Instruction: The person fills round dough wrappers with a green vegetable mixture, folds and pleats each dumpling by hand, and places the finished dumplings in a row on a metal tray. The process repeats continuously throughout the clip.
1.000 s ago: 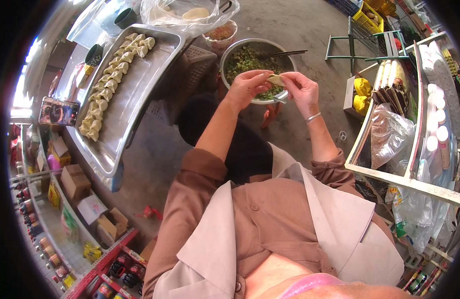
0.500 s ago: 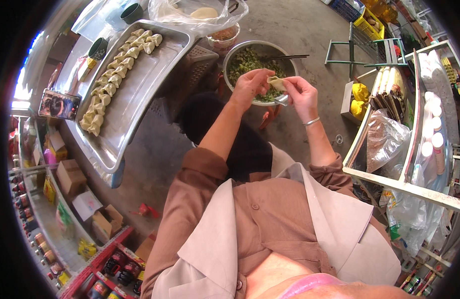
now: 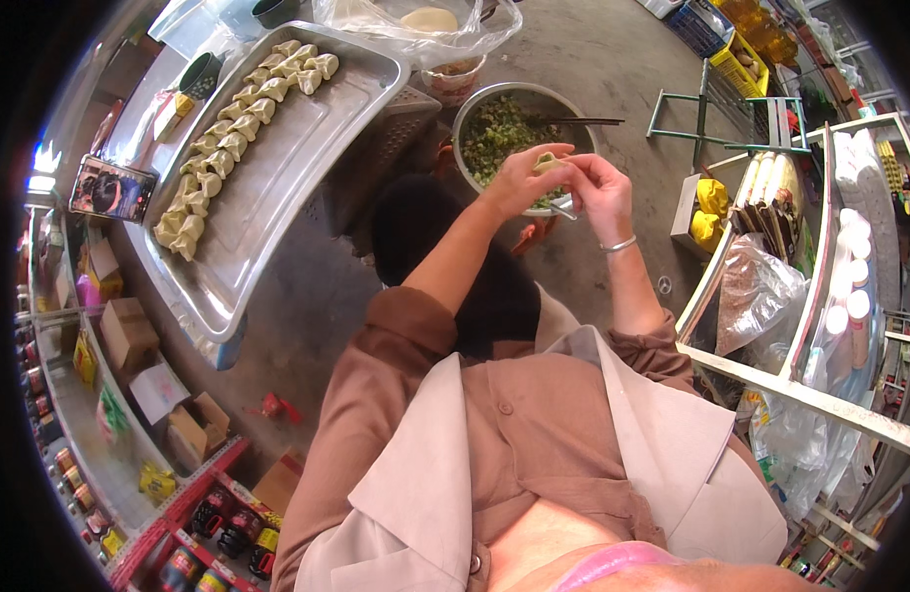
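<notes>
Over the bowl's near rim, my two hands meet around one small dumpling [image 3: 546,163]. My left hand [image 3: 519,185] cradles it with bent fingers. Thumb and fingers of my right hand [image 3: 601,194] pinch at its right side and partly hide it. Behind them is a metal bowl [image 3: 459,148] of chopped green filling [image 3: 499,128], with dark chopsticks [image 3: 588,121] lying across its far right side. To the left, a large metal tray [image 3: 312,138] bears rows of folded pale dumplings [image 3: 218,158] along its left side.
A clear plastic bag [image 3: 465,41] with pale dough [image 3: 430,19] lies beyond the tray, beside a tub [image 3: 453,81]. A phone [image 3: 111,189] stands at the tray's left. Right are a green metal stool [image 3: 706,118] and a white-framed shelf [image 3: 800,395]; cardboard boxes [image 3: 196,429] stand lower left.
My hands have come closer together, with the left turned further around the dumpling, which is now more covered. The surroundings have shifted slightly as the view moved.
</notes>
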The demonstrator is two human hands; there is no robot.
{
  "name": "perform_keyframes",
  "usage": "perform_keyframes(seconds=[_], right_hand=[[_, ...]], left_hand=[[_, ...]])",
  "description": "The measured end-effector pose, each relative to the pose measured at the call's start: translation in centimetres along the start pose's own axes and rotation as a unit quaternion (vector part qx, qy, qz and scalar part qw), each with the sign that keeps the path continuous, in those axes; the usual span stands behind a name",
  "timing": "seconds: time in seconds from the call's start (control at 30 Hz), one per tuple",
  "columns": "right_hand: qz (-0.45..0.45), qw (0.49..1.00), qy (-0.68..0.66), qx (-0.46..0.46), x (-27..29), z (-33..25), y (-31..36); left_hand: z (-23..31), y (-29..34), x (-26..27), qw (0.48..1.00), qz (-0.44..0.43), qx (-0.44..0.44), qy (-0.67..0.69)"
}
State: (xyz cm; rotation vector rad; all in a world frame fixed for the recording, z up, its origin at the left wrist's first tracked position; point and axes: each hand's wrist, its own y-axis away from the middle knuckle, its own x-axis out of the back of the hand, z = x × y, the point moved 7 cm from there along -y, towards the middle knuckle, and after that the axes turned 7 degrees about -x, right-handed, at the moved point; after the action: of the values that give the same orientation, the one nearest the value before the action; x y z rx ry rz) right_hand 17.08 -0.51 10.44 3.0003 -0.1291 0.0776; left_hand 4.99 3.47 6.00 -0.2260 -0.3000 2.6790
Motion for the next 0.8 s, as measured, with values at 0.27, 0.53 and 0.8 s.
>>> perform_keyframes(seconds=[0.27, 0.53, 0.8], right_hand=[[-0.024, 0.997, 0.07, -0.001, 0.2, 1.6, -0.3], [-0.007, 0.996, 0.083, 0.029, -0.6, 4.1, -1.5], [-0.028, 0.999, 0.021, -0.013, -1.4, 9.1, -4.2]], left_hand=[[-0.1, 0.8, 0.4, 0.991, -0.002, -0.053, -0.121], [-2.1, 0.7, -1.4, 0.793, -0.068, -0.166, -0.581], [-2.2, 1.9, 1.0, 0.848, 0.101, -0.295, -0.429]])
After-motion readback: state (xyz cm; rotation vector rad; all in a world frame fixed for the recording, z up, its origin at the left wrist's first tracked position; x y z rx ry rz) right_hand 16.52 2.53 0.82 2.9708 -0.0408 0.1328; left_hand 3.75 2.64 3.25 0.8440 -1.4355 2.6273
